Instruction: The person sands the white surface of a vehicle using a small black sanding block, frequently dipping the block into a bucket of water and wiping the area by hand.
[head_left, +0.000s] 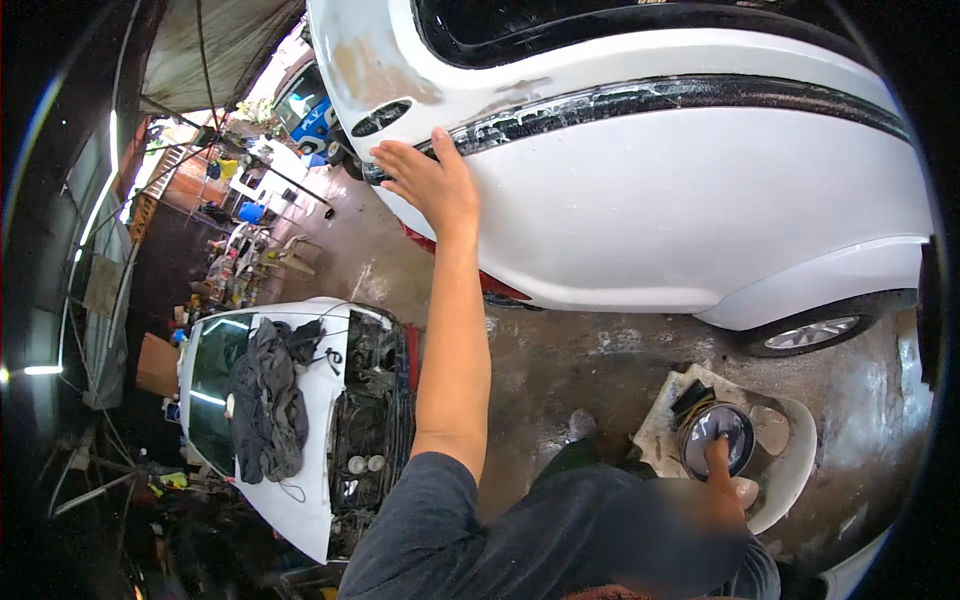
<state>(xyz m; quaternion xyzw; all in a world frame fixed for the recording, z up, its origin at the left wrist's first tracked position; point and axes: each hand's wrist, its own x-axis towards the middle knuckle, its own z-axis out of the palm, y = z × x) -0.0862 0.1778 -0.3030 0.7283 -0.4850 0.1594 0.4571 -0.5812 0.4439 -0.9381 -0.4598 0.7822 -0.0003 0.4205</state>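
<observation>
- Left hand (437, 190): fingers extended, slightly spread, grasping nothing; positioned over dark trim strip (600, 102) of white car (640, 200).
- Right hand (718, 456): lowered into bucket (749, 440) on white chair (800, 470); fingers obscured, grip indeterminable.

I am watching through left one of two wide fisheye cameras worn side by side on person's head. View is facing steeply downward, dark grey short-sleeved shirt (430, 520) sitting close along lower edge. Bare left hand (437, 185) is showing farther out, upper middle. Glossy white car side (680, 200) is filling upper right, near; dark round bucket (748, 446) is lying lower right, seen from above. White car hood (320, 430) is standing lower left; blue-and-white vehicle (314, 120), upper left, is looking small, distant. Lens is bending straight edges.
</observation>
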